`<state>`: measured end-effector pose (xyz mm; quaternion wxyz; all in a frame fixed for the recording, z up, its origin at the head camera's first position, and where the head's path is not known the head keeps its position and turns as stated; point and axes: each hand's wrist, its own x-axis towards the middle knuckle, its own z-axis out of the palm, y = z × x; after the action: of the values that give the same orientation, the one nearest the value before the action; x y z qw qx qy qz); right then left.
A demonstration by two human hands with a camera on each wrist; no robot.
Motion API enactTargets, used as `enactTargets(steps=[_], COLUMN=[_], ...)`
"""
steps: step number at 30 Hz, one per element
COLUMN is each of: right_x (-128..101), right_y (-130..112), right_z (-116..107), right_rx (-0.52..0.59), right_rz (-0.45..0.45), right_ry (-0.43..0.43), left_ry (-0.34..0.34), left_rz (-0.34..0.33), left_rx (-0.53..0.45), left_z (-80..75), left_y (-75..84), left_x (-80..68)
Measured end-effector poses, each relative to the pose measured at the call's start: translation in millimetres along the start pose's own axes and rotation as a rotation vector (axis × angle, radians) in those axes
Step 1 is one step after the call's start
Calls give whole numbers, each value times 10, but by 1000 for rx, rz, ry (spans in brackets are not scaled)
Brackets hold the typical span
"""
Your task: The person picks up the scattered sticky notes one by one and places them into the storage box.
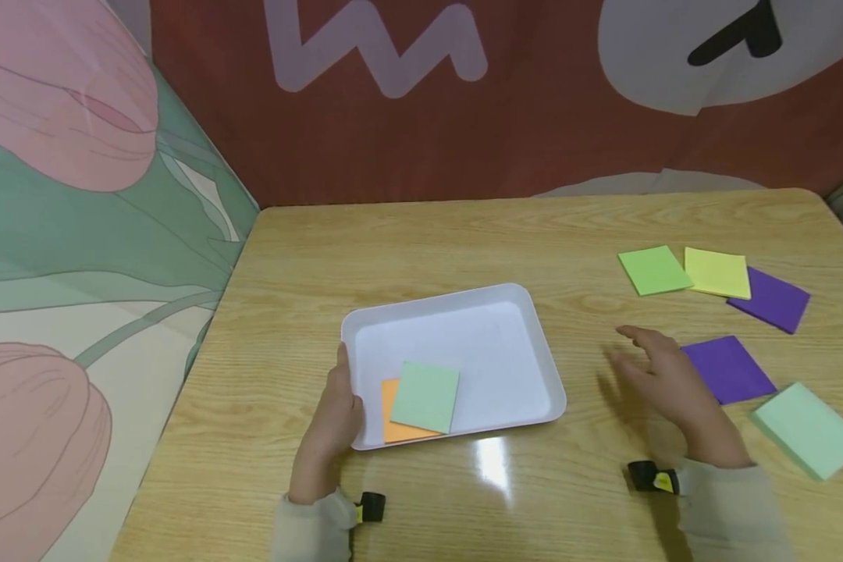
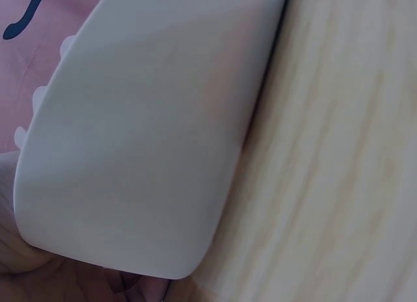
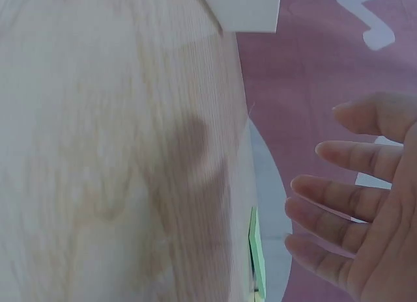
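A shallow white tray (image 1: 506, 359) lies on the wooden table. Inside its near left part, a pale green sticky-note pad (image 1: 425, 396) overlaps an orange pad (image 1: 393, 425). My left hand (image 1: 333, 414) holds the tray by its left end; in the left wrist view the tray's outer wall (image 2: 143, 139) hides most of the fingers. Above the table, to the right of the tray, my right hand (image 1: 667, 382) has its fingers apart and nothing in them. The spread fingers (image 3: 339, 204) also show in the right wrist view. Near that hand lies a purple pad (image 1: 730, 369).
At the back right are a bright green pad (image 1: 653, 271), a yellow pad (image 1: 716, 273) and another purple pad (image 1: 773, 300) partly under the yellow one. A thicker pale green pad (image 1: 811, 429) lies at the right. A printed cloth (image 1: 393, 148) hangs behind the table.
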<state>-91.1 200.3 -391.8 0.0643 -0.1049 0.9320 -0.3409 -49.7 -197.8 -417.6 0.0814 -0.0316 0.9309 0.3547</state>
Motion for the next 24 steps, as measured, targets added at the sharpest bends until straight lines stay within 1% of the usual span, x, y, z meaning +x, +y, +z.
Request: enactTargets(steps=[7,10,18,24], right_x=[-63,-83,-114,-131], right_y=[109,159,253,288], right_z=[-82,-116,-173,-195], right_rx=[7,10,-4,-14], right_rz=[45,69,62,80], right_ry=[11,10,19,13], left_ry=[-15,-14,-14,-12], left_rz=[-35,-35,-34,-28], left_rx=[-11,-19,-25,-24], left_z=[3,6,3,0], left_y=[-1,-7,-6,-2], left_x=[-7,-10,-13,-8])
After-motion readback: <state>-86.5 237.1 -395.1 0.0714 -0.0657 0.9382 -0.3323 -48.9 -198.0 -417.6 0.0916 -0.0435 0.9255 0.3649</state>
